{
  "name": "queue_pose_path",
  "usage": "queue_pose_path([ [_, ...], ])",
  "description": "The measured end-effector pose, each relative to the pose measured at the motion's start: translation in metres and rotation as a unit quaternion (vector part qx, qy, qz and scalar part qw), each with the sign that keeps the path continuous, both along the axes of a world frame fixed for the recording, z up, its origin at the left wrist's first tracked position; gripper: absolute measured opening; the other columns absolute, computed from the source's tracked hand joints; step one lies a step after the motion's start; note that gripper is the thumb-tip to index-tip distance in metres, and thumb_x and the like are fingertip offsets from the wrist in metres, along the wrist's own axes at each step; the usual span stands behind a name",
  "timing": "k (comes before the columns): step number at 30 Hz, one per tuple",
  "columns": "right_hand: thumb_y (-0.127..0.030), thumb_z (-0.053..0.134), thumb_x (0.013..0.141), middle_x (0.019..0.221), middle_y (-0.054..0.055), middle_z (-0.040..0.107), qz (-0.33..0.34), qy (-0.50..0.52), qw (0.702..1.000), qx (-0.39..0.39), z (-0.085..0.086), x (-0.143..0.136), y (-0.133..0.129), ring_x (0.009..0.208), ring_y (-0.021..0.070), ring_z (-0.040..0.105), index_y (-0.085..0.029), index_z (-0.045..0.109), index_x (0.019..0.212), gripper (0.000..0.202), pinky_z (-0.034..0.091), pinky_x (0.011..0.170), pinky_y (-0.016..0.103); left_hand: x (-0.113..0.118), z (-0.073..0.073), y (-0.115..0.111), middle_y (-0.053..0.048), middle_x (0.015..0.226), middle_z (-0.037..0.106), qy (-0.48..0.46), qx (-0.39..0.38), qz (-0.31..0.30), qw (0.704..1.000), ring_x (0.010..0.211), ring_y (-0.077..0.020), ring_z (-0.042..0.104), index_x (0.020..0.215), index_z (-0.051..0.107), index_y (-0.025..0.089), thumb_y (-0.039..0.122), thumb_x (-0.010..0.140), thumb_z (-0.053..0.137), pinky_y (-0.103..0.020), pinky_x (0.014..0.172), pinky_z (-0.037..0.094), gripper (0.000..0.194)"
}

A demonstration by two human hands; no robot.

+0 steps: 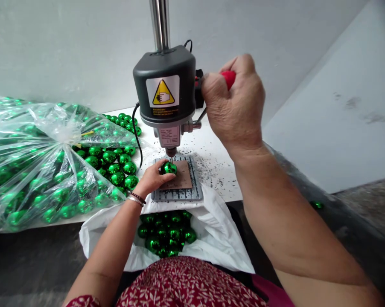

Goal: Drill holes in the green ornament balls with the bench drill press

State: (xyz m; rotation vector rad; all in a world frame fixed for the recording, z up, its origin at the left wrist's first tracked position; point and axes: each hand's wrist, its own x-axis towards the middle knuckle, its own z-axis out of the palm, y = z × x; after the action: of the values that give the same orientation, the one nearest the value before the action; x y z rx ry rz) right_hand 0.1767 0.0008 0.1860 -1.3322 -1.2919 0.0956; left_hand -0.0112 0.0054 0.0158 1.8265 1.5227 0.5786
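A shiny green ball (170, 168) sits on a brown board (182, 177) under the bit of a bench drill press (165, 89). My left hand (154, 176) grips the ball from its left side, thumb in front and fingers behind. The thin bit (171, 159) comes down at the top of the ball; whether it has entered cannot be made out. My right hand (235, 102) is raised and wrapped round the drill's red-ended feed handle (228, 78), at the right of the machine. The board lies on the drill's grey slotted base (197, 194).
At left lies a large clear plastic bag (51, 170) full of green balls, with loose green balls (117, 166) beside it. Dark shavings (211, 164) litter the white table (229, 187). In front, a white sack (218, 230) holds several green balls. A black cord (137, 140) hangs left of the drill.
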Motion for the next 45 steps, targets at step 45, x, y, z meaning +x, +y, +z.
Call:
queue_pose_path([
  [45,-0.027,0.055,0.086,0.070,-0.003,0.054,-0.077,-0.127,0.962,0.228,-0.099,0.000,-0.041,0.059,0.0082,0.050,-0.023,0.051,0.083,0.006,0.043,0.057,0.024,0.016,-0.009,-0.010,-0.001,0.102,0.072,-0.073,0.007,0.000,0.997,0.101,-0.0236,0.065,0.119,0.068,0.021,0.028,0.068,0.077,-0.034,0.095,0.050,0.052],
])
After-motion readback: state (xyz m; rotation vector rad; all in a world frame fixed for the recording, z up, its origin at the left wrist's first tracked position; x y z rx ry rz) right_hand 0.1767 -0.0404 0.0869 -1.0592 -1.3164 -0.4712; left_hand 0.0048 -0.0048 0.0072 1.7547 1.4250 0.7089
